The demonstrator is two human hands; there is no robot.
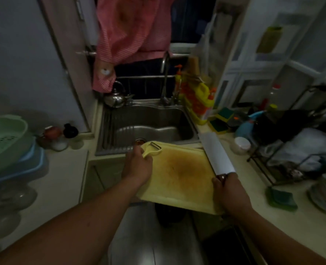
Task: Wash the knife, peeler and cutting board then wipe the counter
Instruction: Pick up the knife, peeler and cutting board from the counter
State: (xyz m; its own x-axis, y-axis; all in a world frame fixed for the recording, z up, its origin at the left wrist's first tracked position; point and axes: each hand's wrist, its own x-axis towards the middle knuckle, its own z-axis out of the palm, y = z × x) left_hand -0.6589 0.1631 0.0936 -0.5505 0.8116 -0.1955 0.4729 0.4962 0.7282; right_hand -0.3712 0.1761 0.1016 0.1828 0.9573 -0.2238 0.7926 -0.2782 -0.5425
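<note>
A yellow cutting board (179, 175) with a brown stain in its middle is held level in front of the steel sink (150, 121). My left hand (137, 165) grips the board's left edge and pins a yellow peeler (152, 150) against its far left corner. My right hand (229, 192) holds the board's near right corner together with the handle of a cleaver (216, 155), whose wide blade lies along the board's right edge and points toward the sink.
A faucet (165, 77) rises behind the sink, with a kettle (116, 97) at its back left corner. Detergent bottles (198, 100) and sponges (220, 119) stand to the right. A dish rack (295, 150) fills the right counter. Green and blue basins (7, 142) sit on the left counter.
</note>
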